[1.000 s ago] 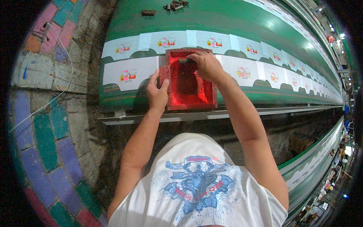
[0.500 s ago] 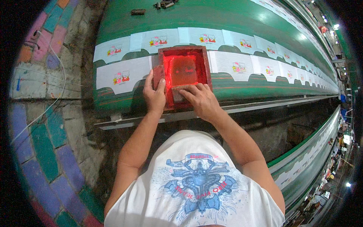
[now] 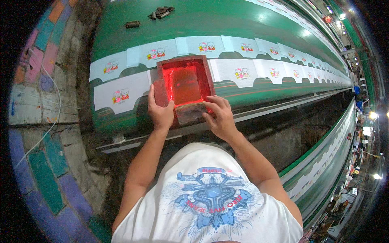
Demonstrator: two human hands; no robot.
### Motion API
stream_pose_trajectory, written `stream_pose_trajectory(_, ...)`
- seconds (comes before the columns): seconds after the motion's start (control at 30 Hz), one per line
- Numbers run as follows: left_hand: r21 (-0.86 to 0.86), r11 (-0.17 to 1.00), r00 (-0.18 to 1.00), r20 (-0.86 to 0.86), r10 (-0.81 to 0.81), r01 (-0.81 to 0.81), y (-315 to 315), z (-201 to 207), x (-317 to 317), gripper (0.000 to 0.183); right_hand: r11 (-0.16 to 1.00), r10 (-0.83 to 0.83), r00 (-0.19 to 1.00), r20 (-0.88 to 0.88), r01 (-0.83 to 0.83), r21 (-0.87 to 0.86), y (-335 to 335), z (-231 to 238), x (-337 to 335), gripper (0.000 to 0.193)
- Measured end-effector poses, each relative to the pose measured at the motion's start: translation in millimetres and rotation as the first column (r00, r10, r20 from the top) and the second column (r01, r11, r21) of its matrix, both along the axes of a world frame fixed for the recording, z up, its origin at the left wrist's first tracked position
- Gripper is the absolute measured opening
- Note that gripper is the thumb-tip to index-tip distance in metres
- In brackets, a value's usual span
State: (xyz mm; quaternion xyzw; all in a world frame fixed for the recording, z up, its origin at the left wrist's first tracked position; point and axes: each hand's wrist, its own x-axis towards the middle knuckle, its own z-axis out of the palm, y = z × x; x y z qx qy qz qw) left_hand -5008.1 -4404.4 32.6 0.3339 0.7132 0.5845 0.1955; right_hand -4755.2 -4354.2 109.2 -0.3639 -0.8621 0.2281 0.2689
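A box-like screen printing frame (image 3: 161, 90) with dark reddish walls lies over the front row of white fabric pieces. Bright red ink coats its inside around a darker mesh (image 3: 184, 87). My left hand (image 3: 161, 115) grips the left wall, fingers along the outside and thumb near the front corner. At the near right corner, my right hand (image 3: 222, 119) bends its fingers over the rim, with the thumb lower against the front wall. A narrow squeegee-like strip (image 3: 189, 106) rests along the near end inside, partly hard to make out from the rim.
Printed white pieces (image 3: 121, 95) line the long green table (image 3: 117, 40) in two rows. Small dark cylindrical weights (image 3: 162, 13) lie at its far side. A metal rail (image 3: 259, 115) edges the near side; another table (image 3: 320, 170) runs at right. Coloured paving (image 3: 48, 182) is at left.
My right hand has let go of the squeegee-like strip inside the frame and moved right to the near right corner. My left hand keeps its hold; the whole view has shifted slightly.
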Motion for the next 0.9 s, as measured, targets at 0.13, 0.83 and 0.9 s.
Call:
stream_pose_trajectory(0.13, 0.030, 1.000, 0.999, -0.039, -0.001, 0.002, 3.6, 14.2, 3.9, 0.097, 0.929, -0.151, 0.973, -0.172, 0.081, -0.360, 6.1, -15.1, 22.1, 0.046)
stream_pose_trajectory(0.83, 0.048, 0.999, 0.997, 0.072, -0.016, 0.012, 131.2, 5.2, 235.7, 0.105, 0.973, -0.060, 0.970, -0.234, 0.004, -0.231, 132.8, -30.3, 266.7, 0.046)
stream_pose_trajectory(0.9, 0.043, 0.999, 0.993, 0.121, -0.010, 0.004, 133.1, 4.9, 240.8, 0.105, 0.990, -0.029, 0.978, -0.208, -0.001, -0.143, 136.7, -28.1, 270.1, 0.045)
